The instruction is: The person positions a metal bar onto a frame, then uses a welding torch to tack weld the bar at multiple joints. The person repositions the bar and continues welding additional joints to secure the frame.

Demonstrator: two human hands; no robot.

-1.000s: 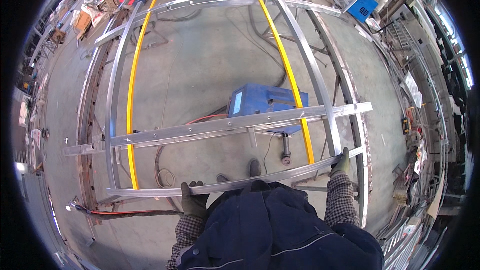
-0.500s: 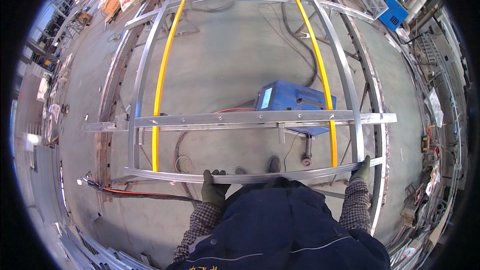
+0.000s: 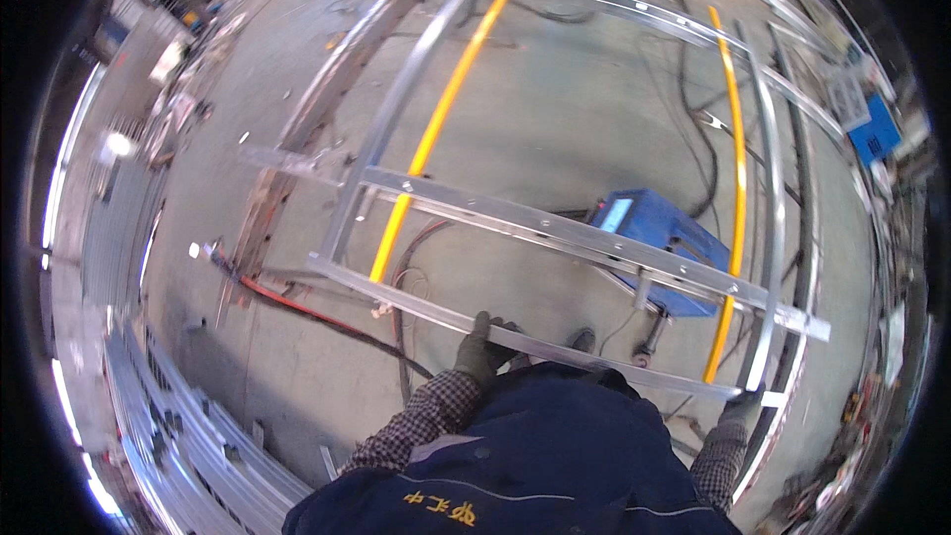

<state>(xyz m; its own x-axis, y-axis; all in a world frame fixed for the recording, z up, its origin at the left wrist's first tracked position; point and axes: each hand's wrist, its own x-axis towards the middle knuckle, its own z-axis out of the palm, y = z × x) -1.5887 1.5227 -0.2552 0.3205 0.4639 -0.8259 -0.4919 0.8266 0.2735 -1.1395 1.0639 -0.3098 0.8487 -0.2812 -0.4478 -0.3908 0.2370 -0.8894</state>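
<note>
A large rectangular frame of silver metal bars lies across supports before me, with a near bar (image 3: 426, 308) close to my waist. My left hand (image 3: 479, 349), in a dark glove, is closed around that near bar, left of my body. My right hand (image 3: 743, 406), also gloved, grips the frame at its near right corner; its fingers are partly hidden. Two yellow strips, a left one (image 3: 458, 104) and a right one (image 3: 740, 178), run from the far bar toward the near one. A drilled crossbar (image 3: 495, 214) spans the frame between them.
A blue machine with a lit screen (image 3: 644, 223) stands on the floor below the crossbar. A red and black hose (image 3: 307, 308) trails at the left. Long metal profiles (image 3: 198, 436) are stacked at the lower left. A rusty support rail (image 3: 267, 208) runs along the left.
The view has turned, so the frame now slants down to the right and sits farther right in the picture. Both hands stay on the frame.
</note>
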